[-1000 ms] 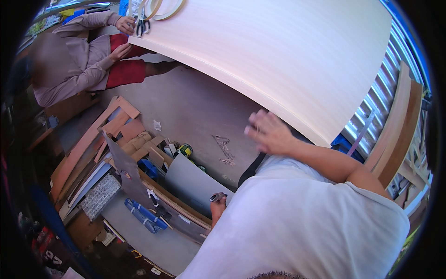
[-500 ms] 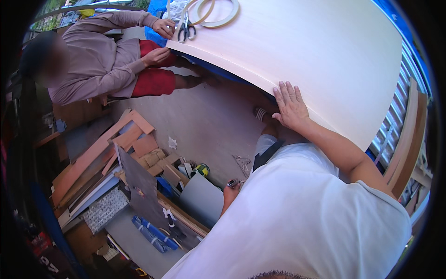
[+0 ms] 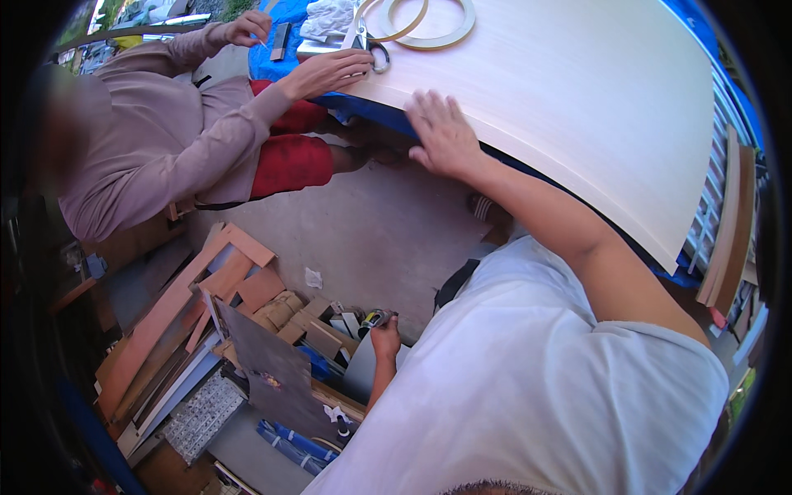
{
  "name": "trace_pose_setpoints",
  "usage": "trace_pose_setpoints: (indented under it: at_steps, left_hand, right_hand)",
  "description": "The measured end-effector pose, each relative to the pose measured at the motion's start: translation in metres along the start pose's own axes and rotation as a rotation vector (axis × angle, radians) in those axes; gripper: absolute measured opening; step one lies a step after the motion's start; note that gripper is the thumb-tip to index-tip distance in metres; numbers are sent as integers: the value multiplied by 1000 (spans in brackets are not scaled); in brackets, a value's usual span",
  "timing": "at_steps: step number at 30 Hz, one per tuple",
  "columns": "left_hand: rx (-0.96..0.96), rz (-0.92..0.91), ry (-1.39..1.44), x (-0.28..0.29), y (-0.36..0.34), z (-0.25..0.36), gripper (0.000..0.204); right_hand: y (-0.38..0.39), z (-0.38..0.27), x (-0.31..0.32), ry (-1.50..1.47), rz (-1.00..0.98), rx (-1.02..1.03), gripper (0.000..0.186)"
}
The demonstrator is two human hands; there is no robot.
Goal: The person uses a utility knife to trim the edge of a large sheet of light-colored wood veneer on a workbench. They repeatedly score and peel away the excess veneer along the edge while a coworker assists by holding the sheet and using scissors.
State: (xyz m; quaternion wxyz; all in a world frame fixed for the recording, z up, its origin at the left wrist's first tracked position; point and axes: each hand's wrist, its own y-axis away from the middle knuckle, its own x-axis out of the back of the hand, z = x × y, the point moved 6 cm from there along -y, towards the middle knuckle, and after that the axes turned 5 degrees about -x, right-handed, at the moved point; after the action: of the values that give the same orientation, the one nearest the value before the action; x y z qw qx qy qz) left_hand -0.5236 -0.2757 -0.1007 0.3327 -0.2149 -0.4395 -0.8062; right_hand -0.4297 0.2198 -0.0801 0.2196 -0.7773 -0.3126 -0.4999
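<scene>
My right hand (image 3: pixel 446 136) rests on the near edge of a large pale wood panel (image 3: pixel 577 99), fingers stretched out, slightly blurred. A narrow strip runs along that panel edge. Low on my left side, my left hand (image 3: pixel 385 338) is closed around a small dark-and-silvery tool (image 3: pixel 376 318); its exact kind is unclear. At the panel's left corner lie scissors (image 3: pixel 379 58) with dark handles, next to a co-worker's hand (image 3: pixel 334 73). Two rings of pale edging tape (image 3: pixel 466 31) lie on the panel, overlapping each other.
A co-worker in a mauve top (image 3: pixel 177 140) stands at the panel's left end. Blue sheeting (image 3: pixel 266 62) lies there with a dark block (image 3: pixel 280 41). Wood offcuts (image 3: pixel 165 305), a grey board (image 3: pixel 264 355) and blue bundles (image 3: pixel 297 445) are heaped lower left. Planks (image 3: pixel 726 223) lean at right.
My right hand has slid left along the panel edge toward the corner. My left hand has swung left with its tool. The co-worker's hands have left the panel corner, one now beside the scissors.
</scene>
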Motion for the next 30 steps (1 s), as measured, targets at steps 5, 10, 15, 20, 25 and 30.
trace_pose_setpoints:
  at_steps: [5, 10, 15, 20, 25, 30]
  left_hand:
    - [-21, -48, -7, -3, -11, 5, 21]
    - [-51, -39, 193, -8, -23, 20, 21]
    - [-76, -51, 168, -12, -31, 77, 24]
    - [-288, 24, 307, -10, -63, 170, 31]
    - [-567, -58, 621, -21, -113, 271, 44]
    - [-713, -161, 834, -37, -176, 341, 50]
  right_hand:
    - [-30, -21, -27, 59, -188, 253, 86]
    - [-40, -20, -33, -28, 108, -40, 83]
    - [0, -100, -42, -367, -147, 778, 32]
    - [6, -63, -39, -583, -454, 493, 27]
    - [-20, -46, -14, -739, -506, 513, 28]
    - [-90, -25, -7, -718, -357, 468, 21]
